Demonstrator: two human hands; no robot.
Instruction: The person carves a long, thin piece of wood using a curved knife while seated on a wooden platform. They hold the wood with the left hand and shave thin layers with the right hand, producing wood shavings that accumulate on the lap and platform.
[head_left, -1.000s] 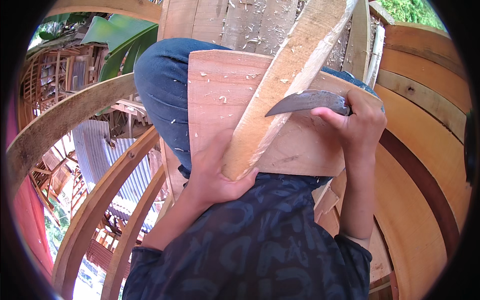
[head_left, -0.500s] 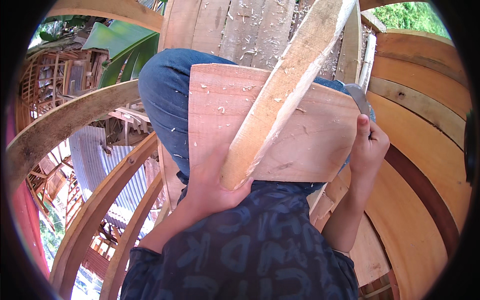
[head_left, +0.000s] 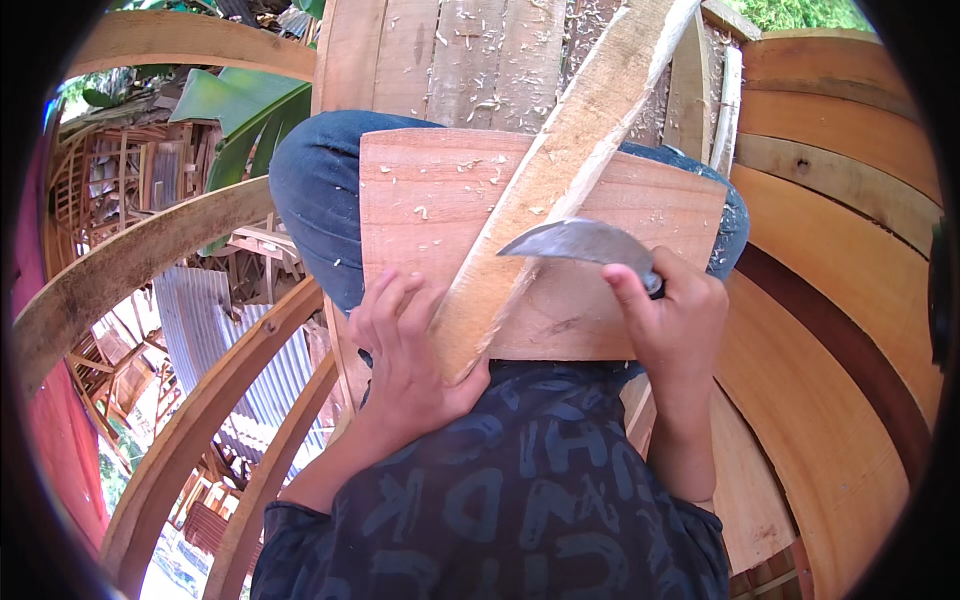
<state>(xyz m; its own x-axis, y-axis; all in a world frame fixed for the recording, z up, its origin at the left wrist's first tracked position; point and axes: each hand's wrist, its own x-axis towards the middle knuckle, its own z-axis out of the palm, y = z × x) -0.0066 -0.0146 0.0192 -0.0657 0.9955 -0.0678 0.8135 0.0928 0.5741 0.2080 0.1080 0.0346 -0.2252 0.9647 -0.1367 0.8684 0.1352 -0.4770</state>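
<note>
A long wooden strip (head_left: 555,170) with a paler, rough-cut right edge slants from my belly up to the far right. Its near end rests in my left hand (head_left: 410,350), thumb on the right side and fingers on the left. Beneath it, a wide wooden board (head_left: 430,190) lies across my lap, dotted with shavings. My right hand (head_left: 675,310) is closed around the handle of a curved knife (head_left: 580,242). The blade points left, over the strip's right edge; whether it touches the wood I cannot tell. Most of the handle is hidden in my fist.
Planks (head_left: 470,70) strewn with shavings run away beyond my knees. Curved plank walling (head_left: 830,240) rises on the right. Bent wooden ribs (head_left: 200,400) stand on the left, with corrugated metal sheets (head_left: 200,310) and a big green leaf (head_left: 240,100) outside them.
My right hand has brought the knife from beyond the board's right edge leftward to the strip, its blade turning to point left. My left fingers have lifted and bent at the strip's near end.
</note>
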